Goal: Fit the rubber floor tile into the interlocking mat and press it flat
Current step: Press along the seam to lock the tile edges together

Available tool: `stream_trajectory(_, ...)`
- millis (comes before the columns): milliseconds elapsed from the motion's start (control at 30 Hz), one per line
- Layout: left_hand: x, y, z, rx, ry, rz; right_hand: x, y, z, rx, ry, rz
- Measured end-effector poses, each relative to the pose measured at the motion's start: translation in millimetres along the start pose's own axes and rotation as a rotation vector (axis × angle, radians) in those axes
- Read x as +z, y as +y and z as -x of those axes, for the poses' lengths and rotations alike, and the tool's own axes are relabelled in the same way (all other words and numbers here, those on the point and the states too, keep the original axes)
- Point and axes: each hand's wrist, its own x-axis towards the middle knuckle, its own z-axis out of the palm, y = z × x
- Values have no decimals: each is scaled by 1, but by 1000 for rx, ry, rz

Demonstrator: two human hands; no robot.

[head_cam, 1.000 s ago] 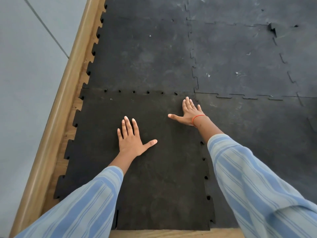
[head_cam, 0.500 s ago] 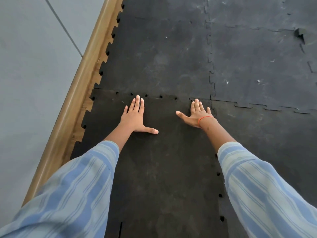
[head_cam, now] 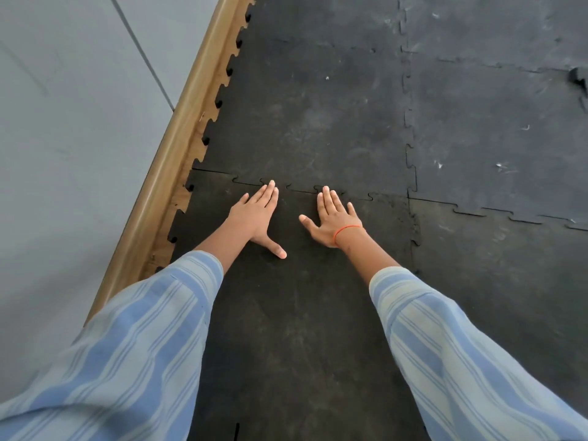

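Note:
A black rubber floor tile [head_cam: 296,313] lies in the near left corner of the interlocking mat [head_cam: 318,122]. Its toothed far edge meets the tile beyond it along a seam just past my fingertips. My left hand [head_cam: 254,218] lies flat, palm down, on the tile near that seam, fingers together and thumb spread. My right hand [head_cam: 332,218], with an orange band at the wrist, lies flat beside it, fingers apart, fingertips at the seam. Neither hand holds anything. The tile's right edge meets the neighbouring tile [head_cam: 509,297] in a toothed joint.
A wooden skirting strip [head_cam: 178,148] runs along the mat's left edge, below a grey wall [head_cam: 73,138]. The mat's left teeth stick out over bare wood floor. A torn notch [head_cam: 577,78] shows in a far right tile. My striped sleeves cover the near tile corners.
Both hands have slid forward to the far seam, and the right hand has shifted left toward the left one. The far seam's holes have closed into a tight joint. The view has moved forward.

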Motion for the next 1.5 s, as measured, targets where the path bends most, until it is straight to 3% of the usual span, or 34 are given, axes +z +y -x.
stream_trajectory(233, -8, -1, -6, 8, -61, 20, -8, 2, -1, -9, -54, -37)
stream_trajectory(400, 17, -18, 6, -127, 52, 154, 15, 54, 32, 216, 107, -53)
stream_trajectory(600, 38, -23, 7, -266, 159, 318, 31, 70, 36, 230, 166, -75)
stream_trajectory(900, 20, -28, 1, -288, 11, 281, 4, 78, 23, 183, 1, -69)
stream_trajectory(1067, 19, -14, 8, -303, -6, 276, 35, 84, 54, 210, 57, -130)
stream_trajectory(1333, 80, 116, 67, -37, 213, 154, 103, 92, 150, 301, 93, -134)
stream_trajectory(1500, 110, 178, 98, 159, 245, 73, 130, 80, 185, 327, 101, -190)
